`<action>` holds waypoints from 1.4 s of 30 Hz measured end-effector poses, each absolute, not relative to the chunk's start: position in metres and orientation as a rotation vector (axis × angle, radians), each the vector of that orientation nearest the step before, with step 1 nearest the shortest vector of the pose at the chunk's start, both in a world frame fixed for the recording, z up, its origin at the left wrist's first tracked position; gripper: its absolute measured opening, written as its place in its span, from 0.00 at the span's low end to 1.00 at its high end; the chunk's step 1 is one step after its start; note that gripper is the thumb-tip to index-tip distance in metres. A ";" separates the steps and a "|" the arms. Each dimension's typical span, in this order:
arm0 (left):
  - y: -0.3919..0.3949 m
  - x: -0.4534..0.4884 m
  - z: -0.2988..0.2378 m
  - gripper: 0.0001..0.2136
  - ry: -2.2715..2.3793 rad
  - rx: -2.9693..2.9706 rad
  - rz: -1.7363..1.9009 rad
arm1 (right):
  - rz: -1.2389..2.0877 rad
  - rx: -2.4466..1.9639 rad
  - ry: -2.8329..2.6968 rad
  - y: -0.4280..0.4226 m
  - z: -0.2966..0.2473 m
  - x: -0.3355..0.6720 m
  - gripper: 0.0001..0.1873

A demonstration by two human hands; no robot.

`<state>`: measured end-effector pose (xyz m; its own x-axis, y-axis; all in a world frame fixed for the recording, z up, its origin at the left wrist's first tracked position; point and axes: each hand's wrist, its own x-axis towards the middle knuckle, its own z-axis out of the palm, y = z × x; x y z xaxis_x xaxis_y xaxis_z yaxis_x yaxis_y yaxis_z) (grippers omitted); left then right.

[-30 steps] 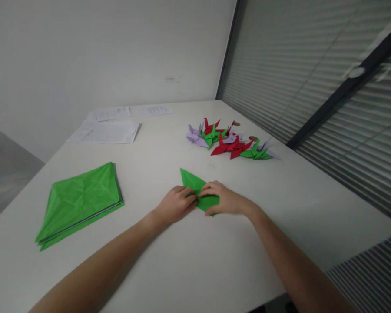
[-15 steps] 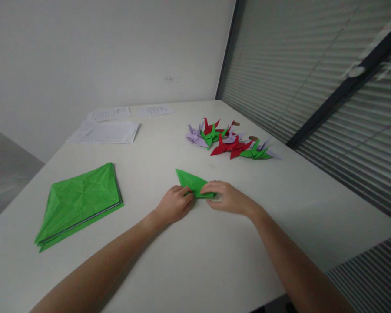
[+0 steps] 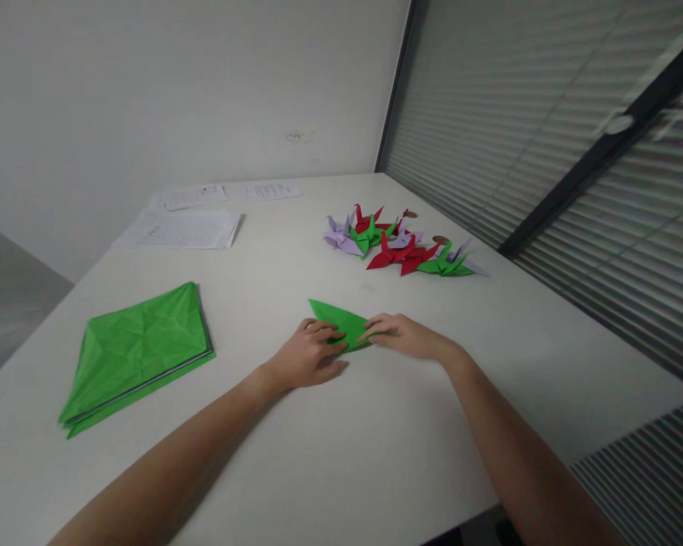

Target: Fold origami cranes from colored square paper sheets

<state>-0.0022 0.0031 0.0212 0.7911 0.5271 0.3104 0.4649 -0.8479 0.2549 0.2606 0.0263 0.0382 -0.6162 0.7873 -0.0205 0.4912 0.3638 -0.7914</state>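
Observation:
A folded piece of green origami paper point(image 3: 350, 324) lies on the white table in front of me, its pointed end toward the far left. My left hand point(image 3: 312, 353) rests over its near left part, fingers spread and lying on the paper, thumb apart on the table. At the paper's right end, my right hand point(image 3: 398, 334) has its fingertips close together on the edge, seemingly pinching it. The hands cover parts of both ends.
A stack of creased green paper point(image 3: 142, 341) lies at the left. Several red, green and purple paper cranes point(image 3: 401, 250) sit at the back right, near the window blinds point(image 3: 517, 129). Printed sheets point(image 3: 185, 230) lie at the back left by the wall.
My left fingers have uncurled and spread over the paper. My right hand has shifted slightly, its fingertips closing together at the right edge. The paper has turned a little.

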 end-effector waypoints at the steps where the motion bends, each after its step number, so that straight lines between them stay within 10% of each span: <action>1: 0.002 -0.001 0.022 0.16 0.743 2.825 0.539 | 1.113 -1.161 -2.237 0.028 0.037 0.261 0.14; 42: -0.009 0.009 0.018 0.15 0.649 2.790 0.534 | 0.133 -1.851 -2.293 0.021 0.023 0.220 0.07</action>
